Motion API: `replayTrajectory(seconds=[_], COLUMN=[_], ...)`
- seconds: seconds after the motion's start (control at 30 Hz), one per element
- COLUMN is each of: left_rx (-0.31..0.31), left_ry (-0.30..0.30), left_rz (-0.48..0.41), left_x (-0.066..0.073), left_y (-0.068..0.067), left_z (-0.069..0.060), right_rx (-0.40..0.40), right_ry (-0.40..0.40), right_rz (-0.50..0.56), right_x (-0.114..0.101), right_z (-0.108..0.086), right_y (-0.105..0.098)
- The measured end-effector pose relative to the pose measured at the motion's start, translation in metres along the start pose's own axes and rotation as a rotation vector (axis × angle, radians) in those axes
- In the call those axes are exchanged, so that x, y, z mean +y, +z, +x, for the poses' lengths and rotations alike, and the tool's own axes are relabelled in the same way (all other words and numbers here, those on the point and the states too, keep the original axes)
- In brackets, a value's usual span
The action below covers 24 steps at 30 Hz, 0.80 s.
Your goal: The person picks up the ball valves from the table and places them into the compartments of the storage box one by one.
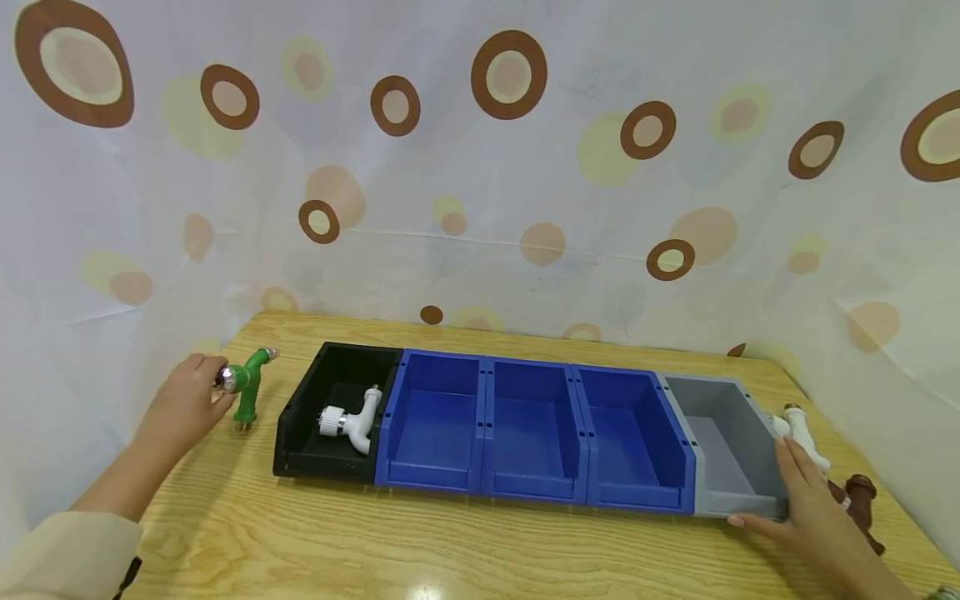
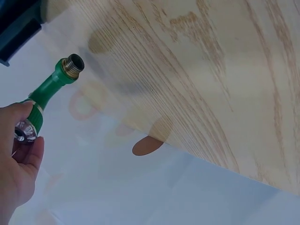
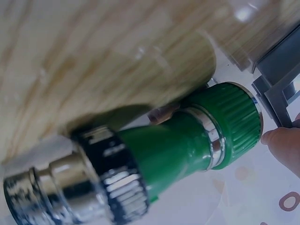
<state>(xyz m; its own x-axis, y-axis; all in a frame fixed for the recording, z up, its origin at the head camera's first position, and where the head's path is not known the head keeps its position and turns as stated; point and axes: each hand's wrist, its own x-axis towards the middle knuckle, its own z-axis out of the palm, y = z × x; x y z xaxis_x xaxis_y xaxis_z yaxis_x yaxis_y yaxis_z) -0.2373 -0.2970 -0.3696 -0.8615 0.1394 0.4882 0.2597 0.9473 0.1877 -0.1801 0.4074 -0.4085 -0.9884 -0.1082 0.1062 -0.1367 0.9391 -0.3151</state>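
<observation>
My left hand [image 1: 183, 408] holds a green tap [image 1: 248, 387] by its knob end, left of the black bin [image 1: 330, 465]. In the left wrist view the tap's threaded brass end [image 2: 72, 65] points away from the fingers. A white tap [image 1: 360, 425] lies inside the black bin. At the other end of the row, my right hand [image 1: 813, 512] rests against the near right corner of the grey bin [image 1: 742, 503], thumb spread from the straight fingers. Another green tap [image 3: 164, 150] fills much of the right wrist view, with a fingertip [image 3: 281, 143] beyond its ribbed knob.
Three blue bins [image 1: 435, 475] stand between the black and grey ones. Right of the grey bin are a white tap [image 1: 801, 433] and a brown tap [image 1: 860, 504], partly behind the right hand. A patterned sheet [image 1: 480, 167] hangs around the wooden table [image 1: 420, 542].
</observation>
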Motion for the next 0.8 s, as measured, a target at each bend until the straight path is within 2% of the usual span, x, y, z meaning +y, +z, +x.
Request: replayTrajectory(seconds=[0.23, 0.6, 0.8], left_rx=[-0.004, -0.042, -0.023], left_ry=[0.004, -0.028, -0.034], left_rz=[0.012, -0.022, -0.050], left_x=[-0.001, 0.002, 0.001], left_y=[-0.004, -0.011, -0.013], left_z=[-0.002, -0.001, 0.000], right_rx=[-0.013, 0.003, 0.013], right_ry=[0.017, 0.002, -0.003], right_rz=[-0.014, -0.029, -0.028], right_x=[-0.002, 0.000, 0.000], right_z=[0.001, 0.001, 0.000], right_y=[-0.001, 0.001, 0.001])
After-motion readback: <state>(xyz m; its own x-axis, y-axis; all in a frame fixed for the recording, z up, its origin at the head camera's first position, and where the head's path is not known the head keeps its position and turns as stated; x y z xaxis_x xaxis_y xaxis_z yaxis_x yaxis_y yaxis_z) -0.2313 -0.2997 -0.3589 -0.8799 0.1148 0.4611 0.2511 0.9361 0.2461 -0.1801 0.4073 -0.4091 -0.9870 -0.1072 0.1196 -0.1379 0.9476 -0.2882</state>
